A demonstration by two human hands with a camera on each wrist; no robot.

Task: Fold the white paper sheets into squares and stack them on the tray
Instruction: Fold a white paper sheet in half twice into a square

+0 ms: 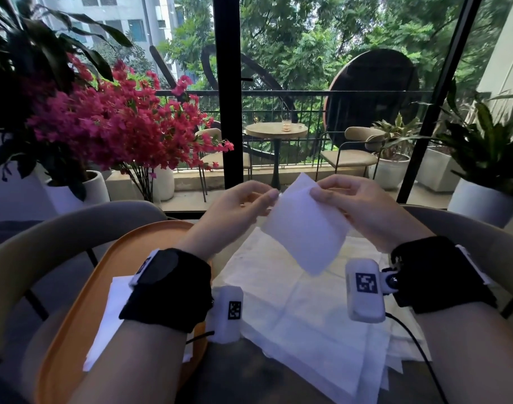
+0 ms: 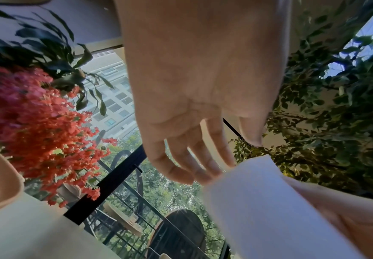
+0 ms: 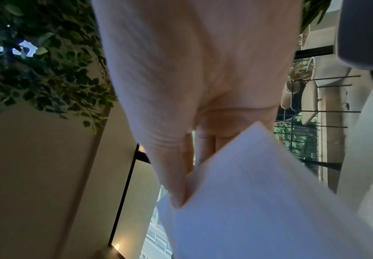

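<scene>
I hold a folded white paper sheet [image 1: 305, 225] in the air above the table. My right hand [image 1: 319, 193] pinches its upper right edge between thumb and fingers; the right wrist view shows the thumb [image 3: 176, 184] pressed on the sheet [image 3: 258, 201]. My left hand [image 1: 267, 199] reaches the sheet's upper left edge with nearly straight fingers [image 2: 203, 171], thumb apart, fingertips touching the sheet [image 2: 258, 201]. An orange tray [image 1: 103, 258] lies at the left, carrying folded white sheets [image 1: 112, 316] partly hidden by my left forearm. A pile of flat white sheets [image 1: 293, 316] lies on the table under my hands.
Curved beige chair backs stand at the left [image 1: 60, 228] and right [image 1: 468, 225] beyond the table. A black cable [image 1: 418, 351] runs from my right wrist over the sheets. Potted plants with pink flowers [image 1: 118, 126] and a glass wall lie farther off.
</scene>
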